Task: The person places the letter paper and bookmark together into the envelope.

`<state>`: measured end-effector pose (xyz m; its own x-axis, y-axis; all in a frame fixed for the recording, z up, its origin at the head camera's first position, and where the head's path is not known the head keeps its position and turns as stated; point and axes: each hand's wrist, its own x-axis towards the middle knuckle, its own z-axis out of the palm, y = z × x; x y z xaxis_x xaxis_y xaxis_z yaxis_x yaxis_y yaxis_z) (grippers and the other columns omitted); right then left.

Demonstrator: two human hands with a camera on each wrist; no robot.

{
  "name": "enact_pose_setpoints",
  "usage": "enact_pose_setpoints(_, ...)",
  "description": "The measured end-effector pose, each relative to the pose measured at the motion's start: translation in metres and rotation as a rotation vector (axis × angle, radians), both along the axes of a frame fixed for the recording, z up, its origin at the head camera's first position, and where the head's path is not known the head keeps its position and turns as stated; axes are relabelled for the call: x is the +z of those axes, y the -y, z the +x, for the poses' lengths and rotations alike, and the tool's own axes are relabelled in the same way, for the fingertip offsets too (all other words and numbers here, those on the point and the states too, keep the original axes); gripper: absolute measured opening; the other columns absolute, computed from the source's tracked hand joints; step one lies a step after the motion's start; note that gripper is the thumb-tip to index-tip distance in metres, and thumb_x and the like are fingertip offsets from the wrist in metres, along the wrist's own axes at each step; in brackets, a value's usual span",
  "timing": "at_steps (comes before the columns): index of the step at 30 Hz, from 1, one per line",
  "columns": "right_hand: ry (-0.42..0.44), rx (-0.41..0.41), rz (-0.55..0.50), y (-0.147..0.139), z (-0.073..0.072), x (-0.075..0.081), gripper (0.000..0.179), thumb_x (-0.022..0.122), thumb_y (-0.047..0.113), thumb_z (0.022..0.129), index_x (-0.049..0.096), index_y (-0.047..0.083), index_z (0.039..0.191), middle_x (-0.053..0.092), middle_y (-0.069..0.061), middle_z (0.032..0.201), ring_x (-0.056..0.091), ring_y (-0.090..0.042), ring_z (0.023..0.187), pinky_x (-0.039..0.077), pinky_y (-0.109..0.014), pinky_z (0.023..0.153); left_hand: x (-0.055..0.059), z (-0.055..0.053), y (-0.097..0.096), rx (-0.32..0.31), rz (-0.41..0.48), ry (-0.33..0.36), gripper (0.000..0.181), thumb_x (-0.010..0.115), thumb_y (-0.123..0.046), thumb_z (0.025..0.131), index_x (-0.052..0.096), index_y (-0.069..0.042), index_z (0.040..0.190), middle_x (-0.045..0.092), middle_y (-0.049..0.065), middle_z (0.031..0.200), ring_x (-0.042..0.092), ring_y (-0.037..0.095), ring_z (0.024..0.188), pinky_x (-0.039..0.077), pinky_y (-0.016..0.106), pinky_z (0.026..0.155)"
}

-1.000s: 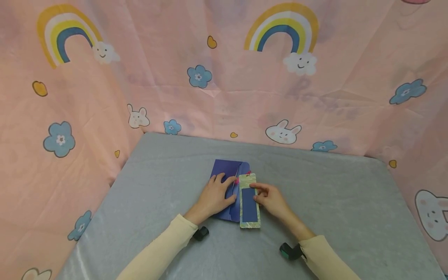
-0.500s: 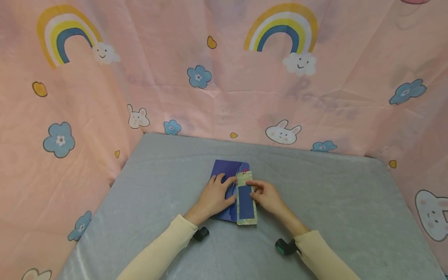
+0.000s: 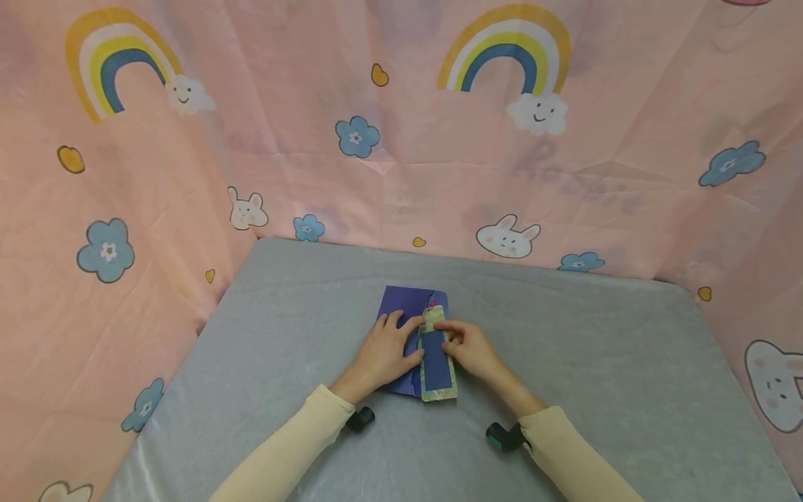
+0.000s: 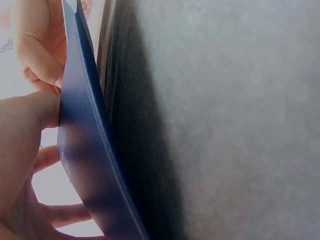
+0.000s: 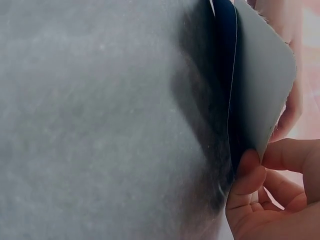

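Note:
A violet-blue paper envelope (image 3: 406, 298) lies on the table with its flap opened out to the right. My left hand (image 3: 384, 350) rests on its left part, fingers spread; in the left wrist view the thumb and fingers press along the envelope (image 4: 82, 140). My right hand (image 3: 473, 353) pinches the right edge of a bookmark (image 3: 437, 359), a long card with a patterned green-yellow border, a dark blue panel and a red tassel or cord at its top. The bookmark lies over the flap, its left edge at the left fingertips. The right wrist view shows its pale underside (image 5: 265, 75).
The table (image 3: 596, 362) has a grey cloth. Around its back and sides hangs a pink curtain (image 3: 414, 188) printed with rainbows, flowers and rabbits. Black wrist cameras (image 3: 504, 437) sit below both hands.
My right hand has moved left with the bookmark, carrying it from the flap's right side further over the envelope, slightly tilted. The left hand and envelope stay put.

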<state>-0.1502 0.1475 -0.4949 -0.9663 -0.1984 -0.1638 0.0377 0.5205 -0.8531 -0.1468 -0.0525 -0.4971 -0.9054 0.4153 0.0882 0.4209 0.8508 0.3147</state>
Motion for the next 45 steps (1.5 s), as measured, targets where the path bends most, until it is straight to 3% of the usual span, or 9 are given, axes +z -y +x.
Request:
enact_pose_setpoints(10,-0.026,-0.024,-0.005,0.003,-0.002,0.001,0.043,0.06,-0.004,0.086,0.061,0.0,0.129,0.058,-0.01,0.092,0.043,-0.009,0.061,0.039,-0.022,0.061,-0.001,-0.001,0.0,0.001,-0.007,-0.006,0.056,0.065,-0.045,0.09,0.05,-0.031,0.142,0.052,0.018,0.143,0.051,0.043,0.129,0.048,0.056,0.101)
enact_pose_setpoints(16,-0.048,-0.073,-0.049,0.007,-0.003,0.0,0.048,0.06,-0.007,0.085,0.055,-0.003,0.133,0.057,-0.01,0.089,0.046,-0.007,0.063,0.041,-0.02,0.062,-0.001,-0.001,-0.001,0.003,-0.003,-0.001,0.057,0.065,-0.045,0.09,0.049,-0.031,0.143,0.052,0.019,0.142,0.051,0.045,0.129,0.047,0.056,0.101)
enact_pose_setpoints(24,-0.091,-0.135,-0.024,0.018,-0.004,-0.002,0.047,0.065,-0.004,0.084,0.059,-0.001,0.13,0.063,-0.013,0.092,0.051,-0.009,0.067,0.043,-0.019,0.061,0.0,-0.001,0.0,0.004,0.013,-0.015,0.055,0.067,-0.043,0.09,0.051,-0.031,0.141,0.053,0.02,0.14,0.053,0.044,0.126,0.049,0.056,0.099)
enact_pose_setpoints(45,-0.136,-0.195,-0.008,0.032,-0.006,-0.009,0.047,0.07,-0.004,0.081,0.061,0.0,0.128,0.065,-0.014,0.09,0.055,-0.008,0.065,0.045,-0.019,0.057,0.001,0.0,-0.001,0.014,0.014,-0.009,0.055,0.067,-0.043,0.089,0.052,-0.031,0.14,0.054,0.02,0.14,0.053,0.043,0.126,0.049,0.056,0.099)
